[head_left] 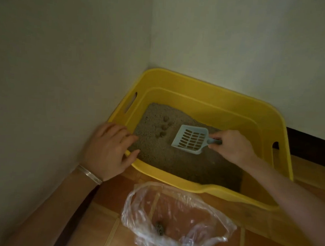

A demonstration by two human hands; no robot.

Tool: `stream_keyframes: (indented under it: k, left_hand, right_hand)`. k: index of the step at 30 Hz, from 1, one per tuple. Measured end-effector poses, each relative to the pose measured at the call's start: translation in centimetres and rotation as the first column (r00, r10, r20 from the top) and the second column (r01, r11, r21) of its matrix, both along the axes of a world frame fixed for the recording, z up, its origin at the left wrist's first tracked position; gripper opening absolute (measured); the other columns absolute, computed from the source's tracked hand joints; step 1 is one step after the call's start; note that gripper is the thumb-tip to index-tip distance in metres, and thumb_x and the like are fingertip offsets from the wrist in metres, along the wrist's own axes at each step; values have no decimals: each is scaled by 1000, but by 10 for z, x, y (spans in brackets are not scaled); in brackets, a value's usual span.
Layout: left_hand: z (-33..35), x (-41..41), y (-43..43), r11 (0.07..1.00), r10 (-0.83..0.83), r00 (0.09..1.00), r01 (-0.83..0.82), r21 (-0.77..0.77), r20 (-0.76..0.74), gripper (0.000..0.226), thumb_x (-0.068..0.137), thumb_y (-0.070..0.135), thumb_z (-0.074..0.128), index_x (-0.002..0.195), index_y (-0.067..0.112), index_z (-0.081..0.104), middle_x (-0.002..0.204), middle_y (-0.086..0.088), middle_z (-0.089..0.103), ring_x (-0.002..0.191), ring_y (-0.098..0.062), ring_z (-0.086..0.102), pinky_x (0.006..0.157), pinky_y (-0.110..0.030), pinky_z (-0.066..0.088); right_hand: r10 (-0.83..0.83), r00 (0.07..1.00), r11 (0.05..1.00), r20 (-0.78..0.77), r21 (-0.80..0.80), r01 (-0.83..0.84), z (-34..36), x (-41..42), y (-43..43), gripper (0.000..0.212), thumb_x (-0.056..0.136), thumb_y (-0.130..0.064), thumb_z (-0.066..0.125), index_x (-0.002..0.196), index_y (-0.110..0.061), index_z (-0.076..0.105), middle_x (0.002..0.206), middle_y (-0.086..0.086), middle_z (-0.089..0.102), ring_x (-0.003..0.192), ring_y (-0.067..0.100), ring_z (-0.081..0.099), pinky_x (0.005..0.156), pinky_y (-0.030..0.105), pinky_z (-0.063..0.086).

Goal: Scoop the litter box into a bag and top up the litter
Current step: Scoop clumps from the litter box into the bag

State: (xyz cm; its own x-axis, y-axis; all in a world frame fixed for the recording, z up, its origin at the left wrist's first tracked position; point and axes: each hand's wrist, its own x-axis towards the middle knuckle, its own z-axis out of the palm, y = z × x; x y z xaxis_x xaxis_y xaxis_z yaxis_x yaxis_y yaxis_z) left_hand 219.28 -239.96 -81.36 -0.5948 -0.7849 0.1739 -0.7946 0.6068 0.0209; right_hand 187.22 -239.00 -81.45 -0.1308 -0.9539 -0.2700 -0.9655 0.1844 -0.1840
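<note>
Dim, yellowish indoor light, soft shadow over the near floor, slight motion blur, wide-angle bending at edges.

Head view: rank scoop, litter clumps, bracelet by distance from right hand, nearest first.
1. Blue litter scoop: held in the right hand by its handle.
2. Three clumps: in the litter, left of the scoop.
3. Bracelet: on the left wrist, far left.

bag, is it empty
No, a dark clump lies at the bottom of the clear bag.
</note>
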Motion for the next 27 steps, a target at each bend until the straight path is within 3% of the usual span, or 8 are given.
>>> stream_keyframes:
  k: [2,7,13,20,27]
  left_hand:
    - [-5,-1,1,1000,1,998,-2,-13,-56,37,85,39,47,92,14,72,88,-2,70,92,-25,64,94,-42,40]
    - [-15,-1,0,998,-7,986,-2,-55,-167,28,83,32,52,89,14,73,85,0,69,88,-24,63,99,-41,39]
    - [-20,-6,1,998,6,973,-19,-57,-231,26,81,29,53,88,15,73,87,1,69,89,-22,64,101,-40,37]
    - [-21,-8,1,999,22,967,-32,-35,-254,24,79,27,54,88,17,73,86,3,69,91,-22,64,103,-41,36]
    - [-22,-8,2,999,34,964,-39,-15,-262,23,79,28,54,86,18,73,86,4,69,90,-21,63,105,-41,34]
  right_hand:
    - [-8,1000,1000,-25,29,9,-11,2,-12,31,87,-30,60,117,-30,62,98,-4,68,63,7,56,55,24,48]
    - [-4,1000,996,-9,94,5,-25,2,-32,27,88,-27,60,115,-28,64,87,-1,68,59,9,56,54,28,48]
    - [24,998,988,-53,153,-15,-25,11,-50,23,87,-22,62,108,-17,67,91,5,68,76,19,63,72,38,56]
    - [34,999,989,-32,144,-29,-28,29,-64,23,87,-23,61,108,-13,66,94,7,67,81,23,63,73,37,55]
    - [33,994,997,105,68,-41,-45,36,-65,25,88,-19,61,112,-22,66,98,6,69,83,21,63,71,33,51]
